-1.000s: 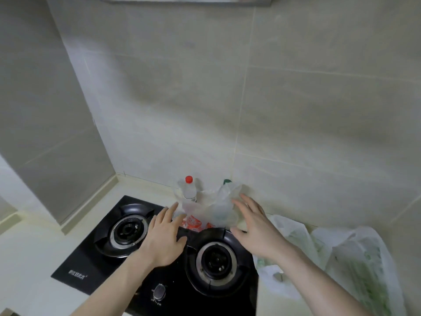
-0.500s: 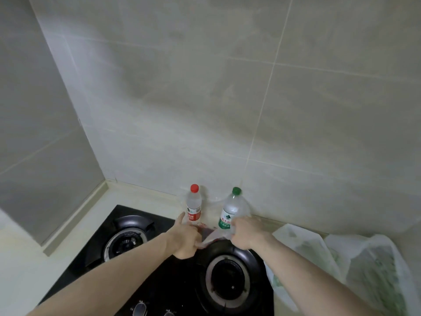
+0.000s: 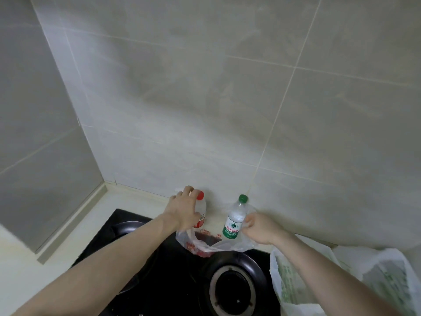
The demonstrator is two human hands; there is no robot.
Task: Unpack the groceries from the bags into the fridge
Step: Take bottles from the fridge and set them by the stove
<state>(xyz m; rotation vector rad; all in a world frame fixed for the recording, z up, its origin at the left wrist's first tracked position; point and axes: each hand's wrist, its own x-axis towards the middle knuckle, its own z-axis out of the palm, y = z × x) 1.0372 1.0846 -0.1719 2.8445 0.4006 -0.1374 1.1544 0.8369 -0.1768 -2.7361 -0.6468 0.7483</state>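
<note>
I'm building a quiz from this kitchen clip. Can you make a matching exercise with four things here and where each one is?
Things:
1. red-capped bottle
2. green-capped bottle
3. clear bag
4. green-printed bag

Places:
A. slumped at the stove's back edge, under both bottles
B. on the counter right of the stove
C. in the left hand
D. beside the right hand

Pairs: 1-C, 2-D, 3-A, 4-B
</note>
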